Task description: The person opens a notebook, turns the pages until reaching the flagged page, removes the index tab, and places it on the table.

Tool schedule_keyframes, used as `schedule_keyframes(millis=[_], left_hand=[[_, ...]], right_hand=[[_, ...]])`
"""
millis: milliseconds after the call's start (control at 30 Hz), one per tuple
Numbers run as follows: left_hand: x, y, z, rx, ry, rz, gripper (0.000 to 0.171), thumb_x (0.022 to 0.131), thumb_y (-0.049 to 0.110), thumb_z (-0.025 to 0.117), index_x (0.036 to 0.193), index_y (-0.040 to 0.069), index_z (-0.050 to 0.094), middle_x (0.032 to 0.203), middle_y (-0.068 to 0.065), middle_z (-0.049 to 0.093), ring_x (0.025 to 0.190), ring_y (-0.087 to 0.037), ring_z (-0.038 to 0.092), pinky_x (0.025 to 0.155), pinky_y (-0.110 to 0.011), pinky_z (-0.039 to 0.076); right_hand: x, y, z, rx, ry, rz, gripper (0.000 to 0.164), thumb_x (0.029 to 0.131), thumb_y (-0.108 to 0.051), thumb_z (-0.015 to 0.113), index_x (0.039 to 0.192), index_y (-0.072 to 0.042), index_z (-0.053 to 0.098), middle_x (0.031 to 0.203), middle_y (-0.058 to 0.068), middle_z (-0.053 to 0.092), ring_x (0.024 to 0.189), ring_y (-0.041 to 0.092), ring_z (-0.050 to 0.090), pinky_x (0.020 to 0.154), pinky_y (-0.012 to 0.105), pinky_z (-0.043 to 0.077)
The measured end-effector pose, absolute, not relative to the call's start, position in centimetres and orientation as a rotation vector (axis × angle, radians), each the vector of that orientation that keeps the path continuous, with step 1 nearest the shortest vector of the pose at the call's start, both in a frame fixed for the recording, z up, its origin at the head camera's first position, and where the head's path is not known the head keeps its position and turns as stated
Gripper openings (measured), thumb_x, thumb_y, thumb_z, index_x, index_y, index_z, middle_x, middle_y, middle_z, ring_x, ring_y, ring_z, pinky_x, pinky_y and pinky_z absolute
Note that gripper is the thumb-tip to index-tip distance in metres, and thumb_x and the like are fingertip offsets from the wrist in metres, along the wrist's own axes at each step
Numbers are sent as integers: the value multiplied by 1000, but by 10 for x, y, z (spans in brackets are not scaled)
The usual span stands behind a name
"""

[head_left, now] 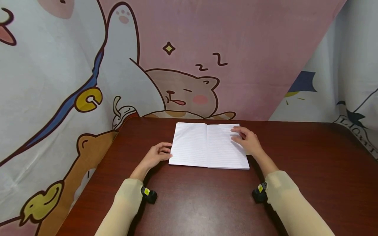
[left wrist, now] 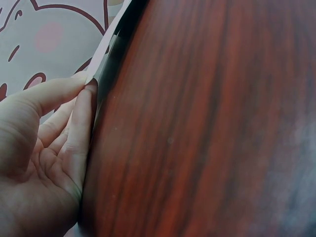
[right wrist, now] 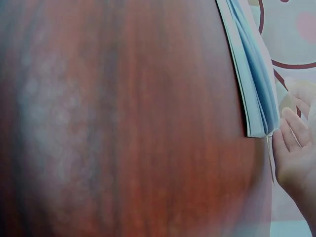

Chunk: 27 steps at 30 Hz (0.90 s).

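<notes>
The lined notebook (head_left: pixel 192 147) is already lying open on the table's far part (head_left: pixel 192 200), not yet closed; the left hand (head_left: pixel 154 157) is pinching its left edge, the right hand (head_left: pixel 248 141) is curving, loosely spread, over its right page

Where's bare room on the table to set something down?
Bare table lies right of the right hand, nearer than the notebook between the sleeves, and left of the left hand. Crowded: the notebook's two sides, where the hands are.
</notes>
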State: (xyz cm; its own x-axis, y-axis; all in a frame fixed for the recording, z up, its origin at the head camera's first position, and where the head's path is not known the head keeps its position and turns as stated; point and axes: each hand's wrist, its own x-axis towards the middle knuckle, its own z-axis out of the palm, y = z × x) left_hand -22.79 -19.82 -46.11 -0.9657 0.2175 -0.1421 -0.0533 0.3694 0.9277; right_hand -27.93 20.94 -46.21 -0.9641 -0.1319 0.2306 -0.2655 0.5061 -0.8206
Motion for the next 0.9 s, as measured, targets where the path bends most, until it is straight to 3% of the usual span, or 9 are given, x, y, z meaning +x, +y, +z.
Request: schedule_keyframes(millis=[367, 900], left_hand=[[-227, -196, -460, 129, 2399, 1624, 50, 92, 11, 70, 139, 3, 53, 119, -20, 62, 90, -10, 60, 84, -29, 58], [-227, -198, -462, 156, 2414, 1607, 50, 93, 11, 70, 140, 3, 53, 121, -21, 61, 89, -10, 61, 86, -30, 58]], right_hand=[[-277, 219, -462, 285, -2695, 1415, 42, 94, -13, 69, 132, 2, 59, 150, 23, 46, 145, 42, 36, 117, 55, 31], [-278, 222, -463, 182, -2870, 1381, 62, 97, -10, 63, 152, -2, 37, 156, 30, 33, 142, 49, 35, 113, 57, 36]])
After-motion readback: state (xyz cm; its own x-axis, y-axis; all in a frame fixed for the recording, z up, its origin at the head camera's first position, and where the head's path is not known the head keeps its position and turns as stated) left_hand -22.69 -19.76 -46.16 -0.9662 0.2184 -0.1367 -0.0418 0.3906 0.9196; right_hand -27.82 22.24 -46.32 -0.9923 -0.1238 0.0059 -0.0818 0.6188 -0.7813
